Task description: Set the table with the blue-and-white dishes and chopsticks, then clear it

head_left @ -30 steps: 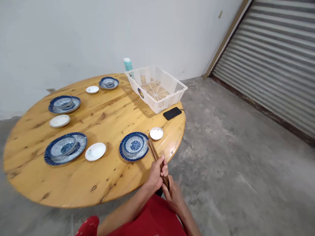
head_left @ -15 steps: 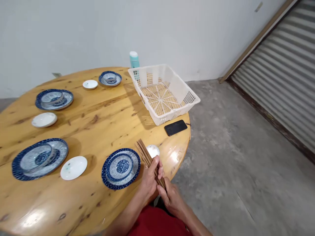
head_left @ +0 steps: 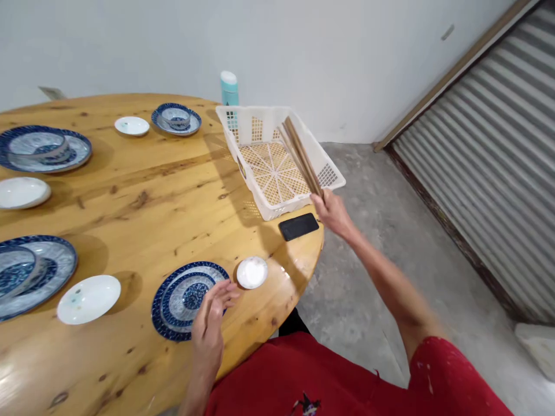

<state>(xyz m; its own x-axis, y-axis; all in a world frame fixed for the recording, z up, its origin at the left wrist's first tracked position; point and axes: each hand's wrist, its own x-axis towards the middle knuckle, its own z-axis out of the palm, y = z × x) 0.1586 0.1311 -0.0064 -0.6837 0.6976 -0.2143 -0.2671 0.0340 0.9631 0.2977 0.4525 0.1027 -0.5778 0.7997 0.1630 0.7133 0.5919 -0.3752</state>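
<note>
My right hand [head_left: 333,212] is closed round the lower ends of a bundle of brown chopsticks [head_left: 303,159]. Their upper ends slant over the white plastic basket [head_left: 245,173], which has a lattice floor. My left hand [head_left: 212,318] holds nothing, its fingers apart over the right edge of a blue-and-white plate [head_left: 162,309]. A smaller blue-patterned dish or bowl [head_left: 193,293] lies on that plate, partly behind my fingers. Just right of them is a small white saucer [head_left: 252,273].
A black phone [head_left: 299,226] lies by the table's right edge [head_left: 318,245], in front of the basket. Behind the basket stands a teal bottle [head_left: 229,88]. More blue plates with bowls [head_left: 37,263] and white saucers [head_left: 89,300] sit along the left of the wooden table.
Both hands were on the chopsticks. The left has let go and moved left over the plate; the right has carried the bundle up and forward to the basket. The view has shifted right.
</note>
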